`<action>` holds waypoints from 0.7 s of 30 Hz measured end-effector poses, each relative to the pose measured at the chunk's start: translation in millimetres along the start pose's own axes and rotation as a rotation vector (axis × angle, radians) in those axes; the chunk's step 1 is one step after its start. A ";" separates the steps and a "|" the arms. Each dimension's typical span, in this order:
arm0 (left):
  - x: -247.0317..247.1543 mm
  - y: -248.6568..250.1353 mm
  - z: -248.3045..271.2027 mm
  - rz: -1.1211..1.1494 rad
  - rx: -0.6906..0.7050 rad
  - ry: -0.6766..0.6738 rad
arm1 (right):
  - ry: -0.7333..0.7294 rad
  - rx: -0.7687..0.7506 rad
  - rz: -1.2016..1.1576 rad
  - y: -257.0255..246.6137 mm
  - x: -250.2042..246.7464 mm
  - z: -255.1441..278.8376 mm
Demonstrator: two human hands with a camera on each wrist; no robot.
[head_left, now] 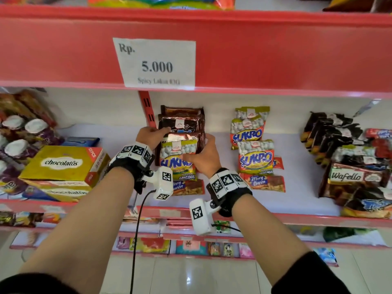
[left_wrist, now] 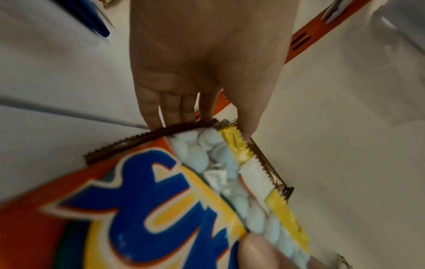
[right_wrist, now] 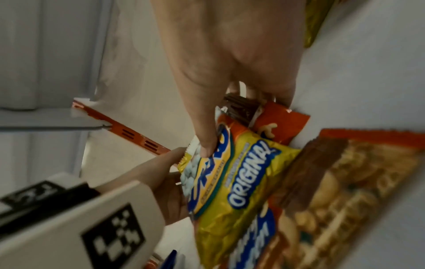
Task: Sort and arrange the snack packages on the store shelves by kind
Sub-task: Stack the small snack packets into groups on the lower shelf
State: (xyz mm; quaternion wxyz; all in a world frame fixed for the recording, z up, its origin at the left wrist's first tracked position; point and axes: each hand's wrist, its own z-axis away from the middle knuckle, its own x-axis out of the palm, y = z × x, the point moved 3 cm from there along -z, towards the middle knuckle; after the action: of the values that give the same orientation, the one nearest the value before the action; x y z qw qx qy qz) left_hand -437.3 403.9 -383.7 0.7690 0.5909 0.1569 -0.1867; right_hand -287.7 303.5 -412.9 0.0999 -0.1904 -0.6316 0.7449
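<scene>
Both hands hold a small stack in front of the middle shelf: a Sukro packet [head_left: 178, 160] lying on a brown packet [head_left: 197, 141]. My left hand [head_left: 158, 132] grips the stack's upper left corner, its fingers [left_wrist: 170, 107] behind the brown packet [left_wrist: 147, 138] and above the Sukro packet [left_wrist: 161, 200]. My right hand [head_left: 199, 149] grips the right side, its thumb pressing the front of the Sukro packet [right_wrist: 241, 172] and its fingers hidden behind. More brown packets [head_left: 180, 120] lean on the back wall behind the stack. Two other Sukro packets [head_left: 250, 128] lie to the right.
Mary Queen packets [head_left: 265, 183] lie flat at the shelf front, one [head_left: 186, 186] under my hands. A yellow Chocolatos box [head_left: 63, 164] sits left, Wafello and dark packets [head_left: 350, 179] right. The red upper shelf with its price sign [head_left: 156, 64] hangs close overhead.
</scene>
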 end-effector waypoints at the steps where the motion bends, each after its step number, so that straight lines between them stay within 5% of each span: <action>1: 0.7 1.7 -1.1 -0.015 0.009 -0.007 | -0.010 0.004 0.004 -0.8 0.4 -0.8; 13: 11.6 30.7 -5.7 -0.366 0.038 0.010 | -0.098 0.043 0.118 -13.2 -0.4 -7.7; 21: 10.9 25.3 -8.6 -0.227 0.116 0.000 | -0.095 0.034 0.101 -15.9 2.7 -5.4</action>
State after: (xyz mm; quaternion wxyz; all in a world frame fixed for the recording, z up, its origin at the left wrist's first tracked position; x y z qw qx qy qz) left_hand -416.0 417.1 -369.4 0.7075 0.6127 0.2117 -0.2816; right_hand -289.4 312.4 -398.4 0.0354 -0.1848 -0.6125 0.7677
